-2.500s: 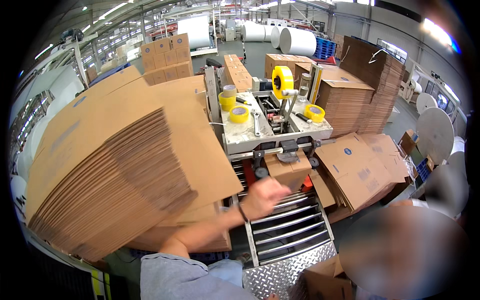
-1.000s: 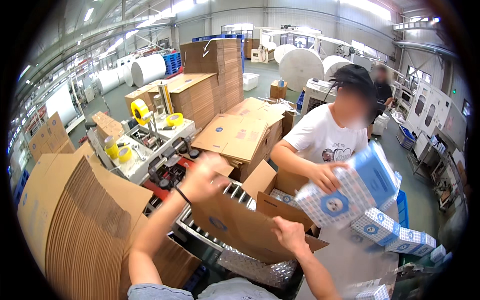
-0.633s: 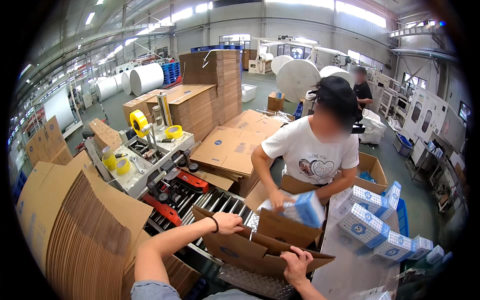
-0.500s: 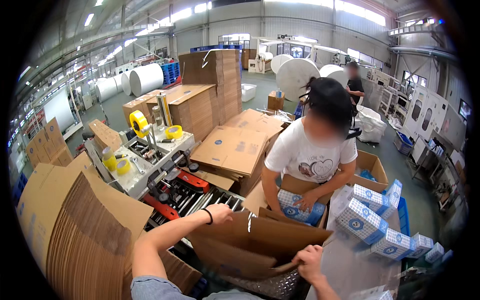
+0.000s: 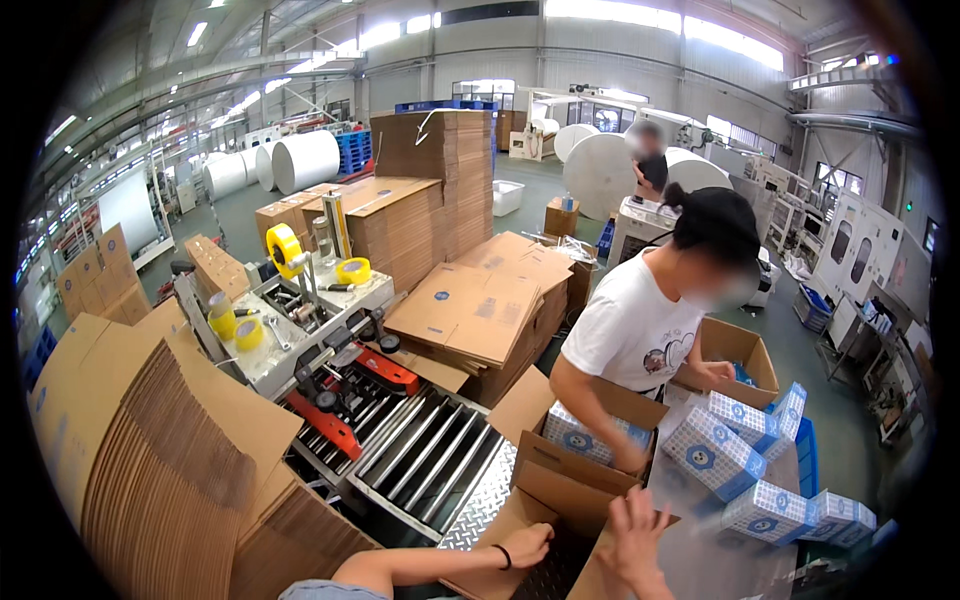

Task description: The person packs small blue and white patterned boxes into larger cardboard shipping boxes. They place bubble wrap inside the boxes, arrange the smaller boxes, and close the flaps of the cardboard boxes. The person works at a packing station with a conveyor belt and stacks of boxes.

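An open cardboard box (image 5: 575, 484) stands in front of me, its flaps up and a dark patterned surface showing inside. My left hand (image 5: 527, 546), with a black band at the wrist, is over its left side, fingers curled; whatever they grip, if anything, is hidden. At the box's right side, my right hand (image 5: 636, 528) has its fingers spread against the cardboard. Just beyond stands another open carton (image 5: 628, 404) with blue-and-white patterned packs (image 5: 580, 436) inside. A co-worker in a white shirt (image 5: 632, 315) reaches into that carton with one hand.
Blue-and-white packs (image 5: 712, 455) lie on the metal table (image 5: 690, 545) at right. A roller conveyor (image 5: 425, 465) with red guides and a tape-laden machine (image 5: 262, 350) is at left. Flat cardboard stacks (image 5: 165, 480) rise at far left. A diamond-plate strip (image 5: 482, 500) borders the rollers.
The box in front of me has come nearer and turned. My left hand has moved down and right, off the rollers; my right hand has opened. The co-worker has shifted right, one hand leaving the packs.
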A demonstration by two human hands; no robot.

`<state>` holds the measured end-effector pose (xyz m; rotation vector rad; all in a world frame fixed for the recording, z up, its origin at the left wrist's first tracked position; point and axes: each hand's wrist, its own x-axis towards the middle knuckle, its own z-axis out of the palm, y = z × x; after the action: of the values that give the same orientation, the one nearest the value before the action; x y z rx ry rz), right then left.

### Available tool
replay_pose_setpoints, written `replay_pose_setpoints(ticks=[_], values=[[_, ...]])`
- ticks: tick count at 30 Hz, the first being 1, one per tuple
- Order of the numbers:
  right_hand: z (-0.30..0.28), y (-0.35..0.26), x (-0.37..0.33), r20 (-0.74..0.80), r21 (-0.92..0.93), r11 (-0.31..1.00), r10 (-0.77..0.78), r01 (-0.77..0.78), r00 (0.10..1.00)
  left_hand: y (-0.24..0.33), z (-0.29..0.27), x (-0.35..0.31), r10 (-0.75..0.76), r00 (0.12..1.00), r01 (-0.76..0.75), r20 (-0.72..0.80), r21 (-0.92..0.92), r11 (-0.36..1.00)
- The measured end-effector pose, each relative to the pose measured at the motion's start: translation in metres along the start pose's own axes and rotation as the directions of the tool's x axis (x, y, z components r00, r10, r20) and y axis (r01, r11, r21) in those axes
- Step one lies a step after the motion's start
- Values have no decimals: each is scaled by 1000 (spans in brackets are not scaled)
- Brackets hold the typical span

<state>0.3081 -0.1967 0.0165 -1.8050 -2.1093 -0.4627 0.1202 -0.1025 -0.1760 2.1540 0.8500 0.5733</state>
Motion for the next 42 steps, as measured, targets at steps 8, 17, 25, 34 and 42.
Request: replay_pose_setpoints(ticks=[8,17,25,34,42], values=[[75,10,-133,23,463,885,50,-55,998,106,-80,-88,623,715,-698,319,258,669],[53,84,-66,494,795,-558,369,-238,787,-28,-141,18,345,905,-424,249,469,774],[249,-30,-160,936,333,-695,163,-637,312,-209,-225,-107,-365,928,309,72,-696,648],[53,-143,-2,499,836,279,-28,-473,866,-137,-154,-69,-651,623,781,434,-398,482],[67,-100,-40,570,479,825,-31,-301,821,-108,-106,-1,-435,741,615,511,-258,745]])
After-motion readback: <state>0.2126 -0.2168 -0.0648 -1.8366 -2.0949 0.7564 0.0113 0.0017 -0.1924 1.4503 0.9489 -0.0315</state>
